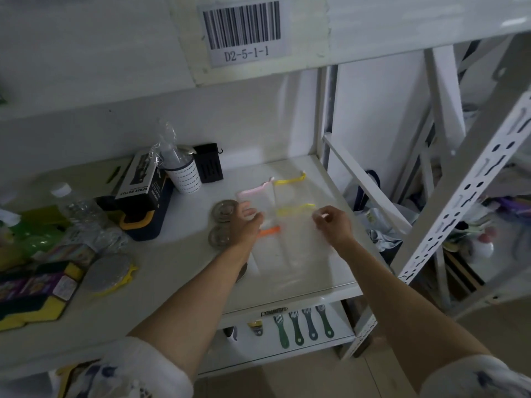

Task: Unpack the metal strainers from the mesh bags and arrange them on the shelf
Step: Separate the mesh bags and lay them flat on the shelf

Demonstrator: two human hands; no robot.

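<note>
My left hand (249,222) lies open on the mesh bags (260,202), strainers (225,211) just beside it. My right hand (330,222) pinches something tiny. A bump could slide strainers off the shelf (330,288).

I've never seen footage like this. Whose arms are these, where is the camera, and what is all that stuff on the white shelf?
There is no machine here. A person wears one wide-angle camera on the head, so you look down along their own bare arms.

The left hand reaches over two round metal strainers lying flat on the white shelf. The right hand pinches something small near a yellow-edged mesh bag. More flat mesh bags lie there, with pink, yellow and orange edges.

Further left stand a spray bottle box, a white cup and a water bottle. Small brushes lie on the shelf below. The barcode label above reads D2-5-1-1.
</note>
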